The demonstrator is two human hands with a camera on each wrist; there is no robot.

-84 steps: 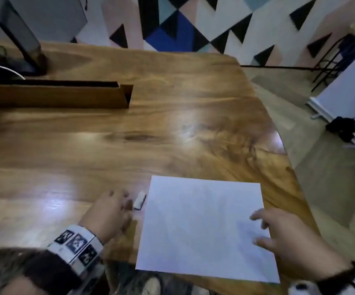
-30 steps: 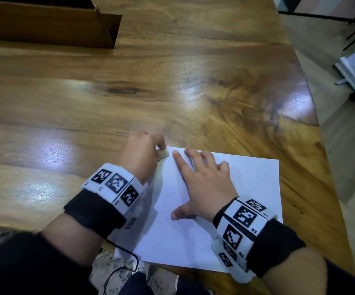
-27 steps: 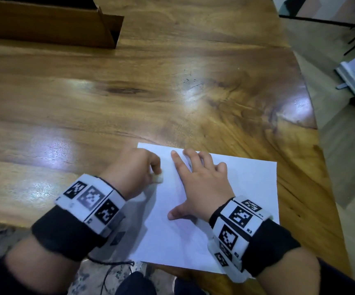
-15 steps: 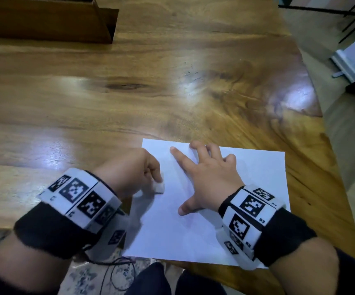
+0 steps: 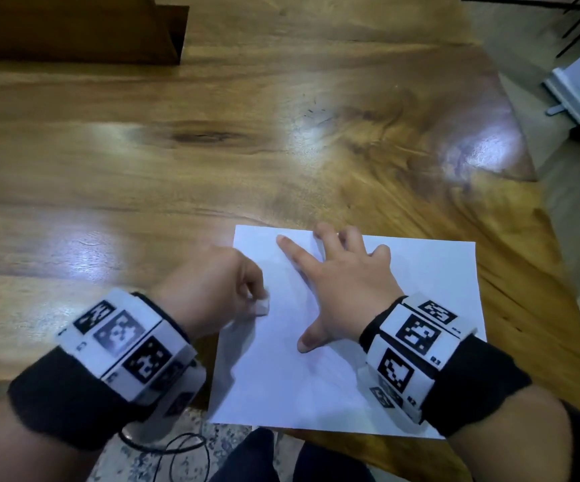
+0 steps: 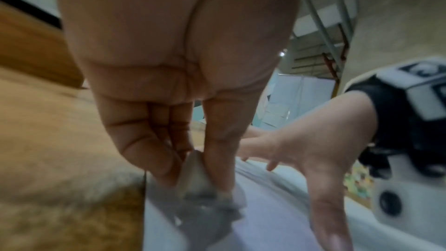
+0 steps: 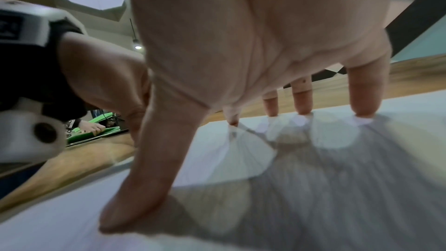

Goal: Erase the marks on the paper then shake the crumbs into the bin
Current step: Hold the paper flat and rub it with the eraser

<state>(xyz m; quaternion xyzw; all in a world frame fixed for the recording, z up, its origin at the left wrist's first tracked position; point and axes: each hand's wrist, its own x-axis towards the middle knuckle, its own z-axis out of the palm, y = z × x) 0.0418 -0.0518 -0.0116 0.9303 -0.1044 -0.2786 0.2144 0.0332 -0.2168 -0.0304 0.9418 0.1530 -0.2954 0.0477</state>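
A white sheet of paper lies at the near edge of the wooden table. My left hand pinches a small white eraser and holds its tip on the paper's left part; the left wrist view shows the eraser between thumb and fingers, blurred. My right hand lies spread flat on the middle of the sheet, fingertips and thumb pressing the paper down. Any marks on the sheet are too faint to make out.
A long brown wooden box stands at the table's far left. The table's right edge runs diagonally, with floor beyond it. A black cable hangs below the near edge. No bin is in view.
My left hand picked the eraser up from beside the paper and brought it onto the sheet, then drew it toward me along the left part. My right hand moved from the right edge to the sheet's middle.
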